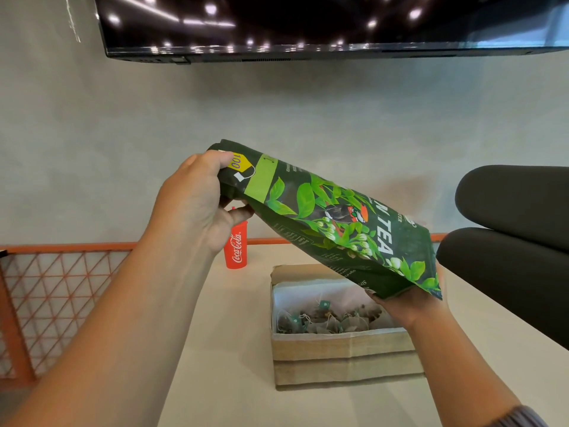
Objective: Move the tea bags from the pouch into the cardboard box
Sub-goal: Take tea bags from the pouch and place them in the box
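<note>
Left hand and right hand grip the tilted pouch above the cardboard box holding tea bags.

My left forearm is bare; down at five o'clock, a grey ribbed knit sleeve edges my right arm.

We face a pale grey wall; at twelve o'clock hangs a dark screen mirroring ceiling lights; at nine o'clock stands an orange mesh rail; at three o'clock, two black cushions sit beside the beige counter.
</note>
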`<state>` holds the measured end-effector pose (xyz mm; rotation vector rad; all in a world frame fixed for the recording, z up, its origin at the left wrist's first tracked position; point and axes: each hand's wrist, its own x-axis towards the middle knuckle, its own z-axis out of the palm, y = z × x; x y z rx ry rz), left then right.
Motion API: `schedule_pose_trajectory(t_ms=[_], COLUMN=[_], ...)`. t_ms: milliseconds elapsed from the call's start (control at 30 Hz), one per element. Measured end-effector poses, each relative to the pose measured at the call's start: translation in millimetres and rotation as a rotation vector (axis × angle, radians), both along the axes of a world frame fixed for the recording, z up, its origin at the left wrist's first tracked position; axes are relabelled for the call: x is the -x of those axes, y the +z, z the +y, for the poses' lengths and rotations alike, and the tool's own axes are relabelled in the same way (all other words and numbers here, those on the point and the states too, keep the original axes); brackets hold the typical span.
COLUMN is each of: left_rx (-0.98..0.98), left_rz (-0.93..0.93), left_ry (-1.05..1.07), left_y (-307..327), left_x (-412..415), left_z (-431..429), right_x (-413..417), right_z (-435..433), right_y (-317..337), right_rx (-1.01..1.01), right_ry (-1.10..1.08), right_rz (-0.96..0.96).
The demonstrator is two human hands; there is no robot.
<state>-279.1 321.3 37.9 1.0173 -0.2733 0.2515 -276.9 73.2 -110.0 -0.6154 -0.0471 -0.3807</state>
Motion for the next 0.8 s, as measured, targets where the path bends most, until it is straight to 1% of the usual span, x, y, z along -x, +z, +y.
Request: schedule_pose_trajectory(t_ms=[267,333,400,433,467,533,667,800], left_rx=[0.090,0.098,0.114,0.114,0.114,0.125,0.184,0.273], left_rz=[-0.006,-0.012,0.005,0.017,0.035,0.092,0.215,0.308], left_ry=[0.015,0.009,0.013,0.018,0.029,0.046,0.048,0.016], left_y=[4,6,6,6,4,-2,-23,-48], left_x=[0,-1,-2,-4,-7,-15,-35,-51], left_z=[13,15,19,21,24,31,52,65], right_x=[4,2,-2,-3,-4,-2,2,-7], right_z=[12,16,19,21,22,30,45,56], right_y=[9,10,9,11,10,16,33,45], right_rx=[0.070,0.078,0.151,0.135,0.075,0.101,0.269,0.361], right_ry=[0.104,0.107,0.066,0.061,0.050,0.064,0.043,0.007], right_rz=[-0.173,-0.179,-0.131,-0.107,-0.127,-0.118,-0.018,0.100])
